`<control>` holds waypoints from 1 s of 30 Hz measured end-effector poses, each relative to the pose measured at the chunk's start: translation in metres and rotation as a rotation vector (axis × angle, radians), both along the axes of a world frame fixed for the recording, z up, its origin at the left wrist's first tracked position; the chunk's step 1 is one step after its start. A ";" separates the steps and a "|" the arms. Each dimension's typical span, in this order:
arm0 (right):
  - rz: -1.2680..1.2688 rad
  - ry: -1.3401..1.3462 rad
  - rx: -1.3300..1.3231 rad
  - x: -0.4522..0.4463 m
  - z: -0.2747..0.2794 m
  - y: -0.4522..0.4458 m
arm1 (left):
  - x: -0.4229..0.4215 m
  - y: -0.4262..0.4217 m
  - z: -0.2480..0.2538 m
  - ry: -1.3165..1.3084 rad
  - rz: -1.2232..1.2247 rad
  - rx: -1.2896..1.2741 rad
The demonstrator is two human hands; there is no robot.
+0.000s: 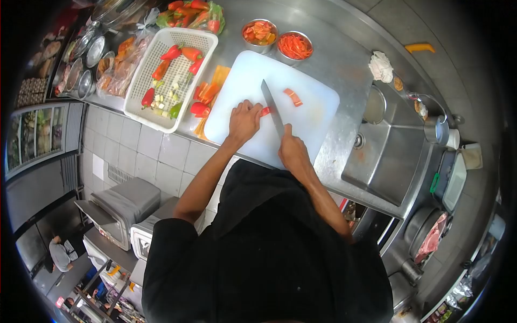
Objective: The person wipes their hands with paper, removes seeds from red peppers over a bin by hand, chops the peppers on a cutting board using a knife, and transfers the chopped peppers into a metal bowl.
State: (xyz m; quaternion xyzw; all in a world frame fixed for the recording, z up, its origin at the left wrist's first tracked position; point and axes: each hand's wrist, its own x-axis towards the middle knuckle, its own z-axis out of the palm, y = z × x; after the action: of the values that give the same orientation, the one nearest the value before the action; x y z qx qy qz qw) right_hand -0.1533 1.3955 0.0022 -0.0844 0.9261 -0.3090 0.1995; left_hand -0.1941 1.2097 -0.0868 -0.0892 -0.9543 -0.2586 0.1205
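Observation:
On the white cutting board (pixel 318 124), my right hand (pixel 294 149) is closed round the handle of a large knife (pixel 272 107), its blade pointing away from me. Just left of the blade, my left hand (pixel 244 123) presses a small piece of red pepper (pixel 265 111) against the board, fingers bent together. Right of the blade lie cut red pepper strips (pixel 293 97). Beside the board's left edge are more pieces of red and orange pepper (pixel 206 92).
A white basket (pixel 128 102) with peppers and cut ends stands at the left. Behind the board are two metal bowls of cut pepper (pixel 259 33) (pixel 294 47). A sink (pixel 385 161) is at the right, a white cloth (pixel 381 67) behind it. A person (pixel 62 254) appears far lower left.

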 end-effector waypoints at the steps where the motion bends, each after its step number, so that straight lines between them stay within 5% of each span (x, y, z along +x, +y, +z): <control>1: 0.008 0.008 0.013 0.002 0.003 -0.003 | -0.001 0.000 0.002 -0.011 -0.006 0.000; 6: 0.040 -0.022 0.018 -0.004 -0.030 -0.012 | -0.005 -0.008 -0.007 -0.034 -0.041 0.042; 11: 0.062 0.060 0.000 -0.040 -0.025 -0.025 | 0.006 -0.021 -0.007 -0.051 -0.037 0.360; 19: 0.015 -0.093 0.029 0.017 0.006 -0.031 | 0.008 -0.025 0.001 -0.037 -0.036 0.166; 27: 0.028 0.025 -0.070 -0.019 -0.037 -0.048 | 0.006 -0.029 0.001 -0.083 -0.088 0.169; 30: -0.019 0.059 -0.129 -0.041 -0.022 -0.035 | -0.001 -0.039 -0.002 -0.144 -0.056 0.426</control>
State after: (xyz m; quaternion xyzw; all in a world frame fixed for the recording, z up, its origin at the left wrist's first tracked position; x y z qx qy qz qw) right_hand -0.1940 1.3602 -0.0193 -0.0974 0.9104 -0.3674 0.1633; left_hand -0.1951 1.1703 -0.0884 -0.0694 -0.8813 -0.4634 0.0611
